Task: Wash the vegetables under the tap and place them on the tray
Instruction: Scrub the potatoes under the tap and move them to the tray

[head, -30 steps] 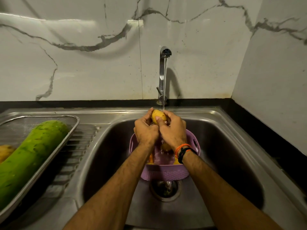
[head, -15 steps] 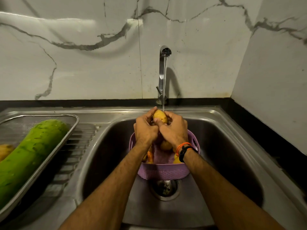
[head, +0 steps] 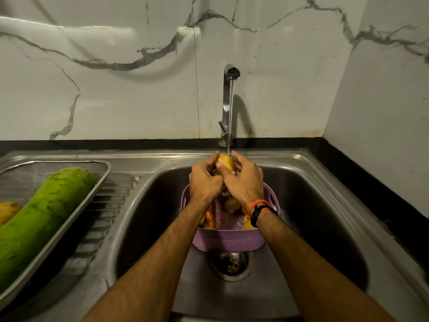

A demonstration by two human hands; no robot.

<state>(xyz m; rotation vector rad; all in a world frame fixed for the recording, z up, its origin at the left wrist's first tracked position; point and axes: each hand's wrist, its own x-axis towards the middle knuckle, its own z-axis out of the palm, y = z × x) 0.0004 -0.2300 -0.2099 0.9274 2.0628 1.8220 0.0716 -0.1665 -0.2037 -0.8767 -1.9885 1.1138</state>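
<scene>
Since the earlier frames we had hardly moved: both hands stayed cupped round the potato (head: pixel 225 161) under the stream from the tap (head: pixel 228 105), the fingers shifting only slightly over it. Our fingers hid most of the potato, so only its top showed. Our left hand (head: pixel 204 182) curled round its left side and our right hand (head: pixel 245 182), with bands (head: pixel 258 209) at the wrist, wrapped the right side, thumb across the front. Below them the purple basket (head: pixel 228 241) sat in the sink (head: pixel 325 217), its contents half covered by our forearms; we could make out something orange and some yellow pieces. On the left the tray (head: pixel 102 182) held a green gourd (head: pixel 41 219), cut off by the frame edge.
</scene>
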